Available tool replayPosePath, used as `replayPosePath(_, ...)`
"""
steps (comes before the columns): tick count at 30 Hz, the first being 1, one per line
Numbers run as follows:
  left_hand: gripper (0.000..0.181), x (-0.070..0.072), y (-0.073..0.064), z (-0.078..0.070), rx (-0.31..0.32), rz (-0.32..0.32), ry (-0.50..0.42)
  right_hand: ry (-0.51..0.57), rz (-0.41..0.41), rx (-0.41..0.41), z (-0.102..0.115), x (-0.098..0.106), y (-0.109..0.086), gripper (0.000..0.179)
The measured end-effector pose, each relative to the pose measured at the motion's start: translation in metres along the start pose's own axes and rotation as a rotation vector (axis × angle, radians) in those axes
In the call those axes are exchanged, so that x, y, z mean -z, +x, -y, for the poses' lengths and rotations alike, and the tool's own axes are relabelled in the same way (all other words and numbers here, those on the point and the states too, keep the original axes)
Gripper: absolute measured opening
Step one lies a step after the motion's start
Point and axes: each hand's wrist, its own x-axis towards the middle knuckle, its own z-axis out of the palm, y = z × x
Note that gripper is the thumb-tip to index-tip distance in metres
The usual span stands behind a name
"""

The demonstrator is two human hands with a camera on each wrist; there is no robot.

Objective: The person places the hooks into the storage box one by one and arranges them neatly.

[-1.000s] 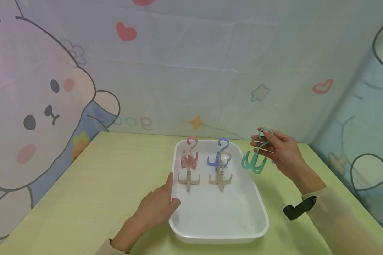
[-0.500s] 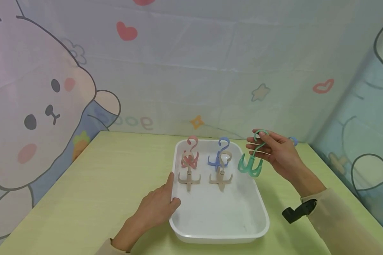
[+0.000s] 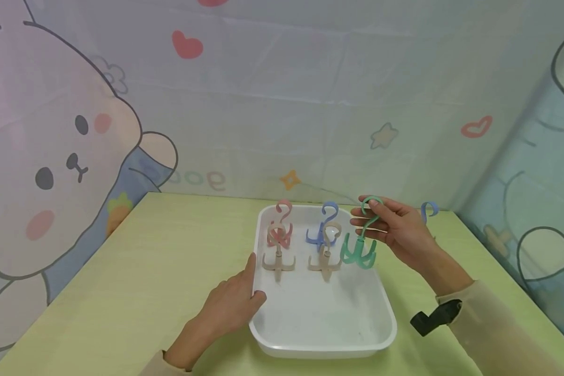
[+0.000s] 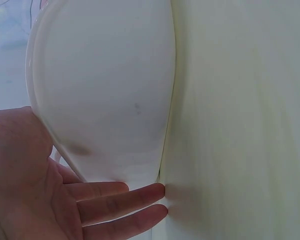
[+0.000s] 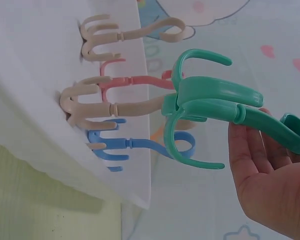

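My right hand (image 3: 406, 235) pinches a green four-claw hanging hook (image 3: 359, 253) by its curved top, so its prongs hang down over the right rim of the white tray (image 3: 319, 331). In the right wrist view this green hook (image 5: 215, 95) is large and close. My left hand (image 3: 227, 303) holds the tray's left side, thumb over the rim; the left wrist view shows its other fingers (image 4: 120, 202) extended along the outside. Inside the tray stand a pink hook (image 3: 285, 213), a blue hook (image 3: 329, 211) and two beige hooks (image 3: 278, 263), all upright.
Another blue hook (image 3: 430, 210) stands behind my right hand, mostly hidden by it. The tray rests on a light green table (image 3: 169, 261). A printed cartoon cloth (image 3: 263, 104) hangs along the back and right side.
My right hand has moved left with the green hook, bringing it over the tray's right rim. The blue hook behind that hand has come into view. My left hand stays put.
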Motion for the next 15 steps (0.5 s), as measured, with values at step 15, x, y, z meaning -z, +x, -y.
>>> replayPosePath(15, 0.078, 0.0, 0.001, 0.001, -0.005, 0.006, -0.005, -0.06, 0.068, -0.055, -0.016, -0.03, -0.003, 0.022)
